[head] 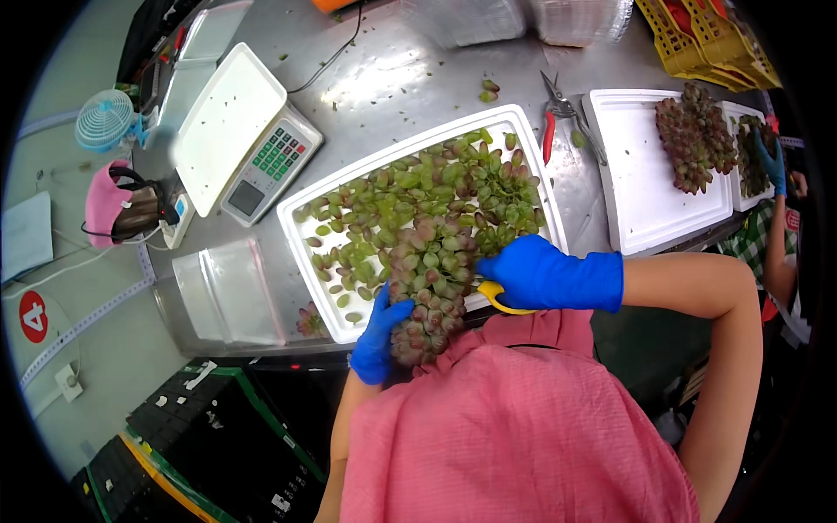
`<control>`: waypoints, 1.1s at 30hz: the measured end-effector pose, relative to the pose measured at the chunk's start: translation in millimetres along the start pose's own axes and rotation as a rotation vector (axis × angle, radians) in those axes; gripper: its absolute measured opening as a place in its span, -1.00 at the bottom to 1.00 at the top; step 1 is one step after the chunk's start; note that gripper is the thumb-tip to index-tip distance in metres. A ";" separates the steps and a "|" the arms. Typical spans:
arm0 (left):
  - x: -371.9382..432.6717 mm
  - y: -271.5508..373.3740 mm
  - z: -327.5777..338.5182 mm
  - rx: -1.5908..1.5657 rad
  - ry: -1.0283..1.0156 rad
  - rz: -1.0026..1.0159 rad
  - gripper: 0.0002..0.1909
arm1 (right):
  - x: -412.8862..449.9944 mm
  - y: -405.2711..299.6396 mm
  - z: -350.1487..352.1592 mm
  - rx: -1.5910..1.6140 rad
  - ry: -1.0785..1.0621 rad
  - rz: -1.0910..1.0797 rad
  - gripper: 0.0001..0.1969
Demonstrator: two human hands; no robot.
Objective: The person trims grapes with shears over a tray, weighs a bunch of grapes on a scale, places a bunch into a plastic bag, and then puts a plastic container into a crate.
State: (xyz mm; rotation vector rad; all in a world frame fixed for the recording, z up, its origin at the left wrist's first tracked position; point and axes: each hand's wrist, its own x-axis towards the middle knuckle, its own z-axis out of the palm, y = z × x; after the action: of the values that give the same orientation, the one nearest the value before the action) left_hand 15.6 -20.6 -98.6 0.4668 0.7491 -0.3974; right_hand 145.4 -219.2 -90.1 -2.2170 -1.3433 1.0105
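A large bunch of reddish-green grapes hangs over the near rim of a white foam tray. My left hand, in a blue glove, holds the bunch from its left side. In my blue-gloved right hand is a tool with a yellow handle, probably scissors; its blades are hidden behind the grapes and glove. Many loose green and reddish grapes lie spread in the tray under the bunch. A smaller green cluster sits at the tray's right side.
A weighing scale stands left of the tray, near clear plastic bags. Red-handled pruning shears lie right. Beyond them, another foam tray carries a grape bunch. A co-worker's gloved hand touches grapes at far right.
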 end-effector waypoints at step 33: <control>-5.2 -21.6 -23.6 -0.240 -0.325 0.189 -0.46 | 15.9 -54.2 -6.4 1.081 0.337 0.193 -0.53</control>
State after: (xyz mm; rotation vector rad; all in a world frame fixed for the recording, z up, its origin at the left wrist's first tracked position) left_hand -11.6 -24.9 -115.6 0.2357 0.4254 -0.1961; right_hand 121.3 -178.7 -58.4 -1.5505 -0.2694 1.0097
